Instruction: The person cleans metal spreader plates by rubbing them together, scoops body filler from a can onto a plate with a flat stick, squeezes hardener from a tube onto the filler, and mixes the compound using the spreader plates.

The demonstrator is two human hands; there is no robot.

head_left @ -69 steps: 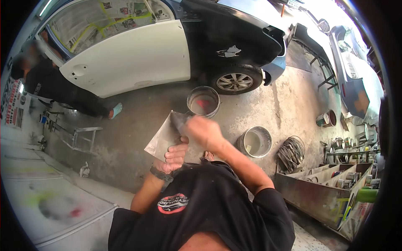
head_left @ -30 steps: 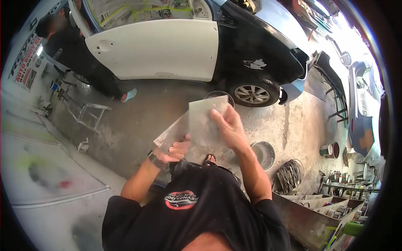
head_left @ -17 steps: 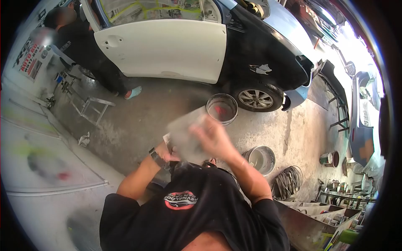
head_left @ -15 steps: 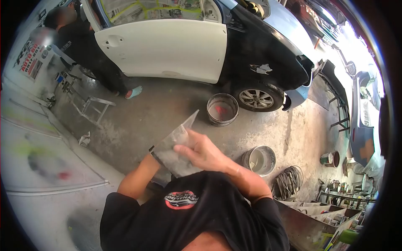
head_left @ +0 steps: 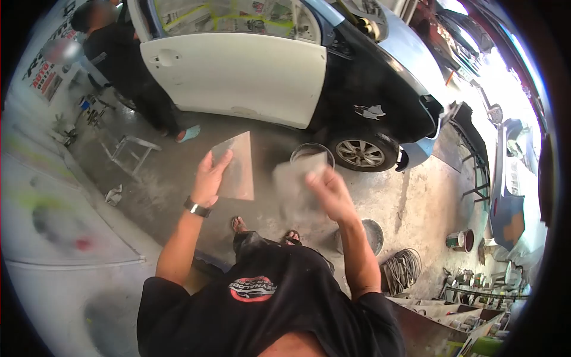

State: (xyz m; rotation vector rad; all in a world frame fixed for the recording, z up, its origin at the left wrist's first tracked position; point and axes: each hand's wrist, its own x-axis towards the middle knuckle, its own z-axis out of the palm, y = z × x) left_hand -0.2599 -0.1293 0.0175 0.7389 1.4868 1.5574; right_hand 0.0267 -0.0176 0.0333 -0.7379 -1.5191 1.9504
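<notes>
My left hand (head_left: 212,177), with a dark watch at the wrist, grips a flat four-sided board (head_left: 239,169) by its left edge, thumb on the face. The board is pinkish with a grey smear. My right hand (head_left: 332,191) pinches a thin grey sheet (head_left: 297,174) by its right side; motion blurs the sheet, so its material is unclear. Both are held up in front of my body, apart from each other. Beyond the sheet stands a dark bucket (head_left: 309,149), partly covered by it.
A car with a white door (head_left: 238,77) and black fender (head_left: 380,89) stands ahead, its window masked with newspaper. Another person (head_left: 122,71) works at its left. A metal step stand (head_left: 134,154), a second bucket (head_left: 373,237), coiled cable (head_left: 401,269) and a parts bin (head_left: 434,327) surround me.
My hands have moved apart. The board has swung upright in my left hand, while the grey sheet is now away from it in my right. My view has shifted slightly.
</notes>
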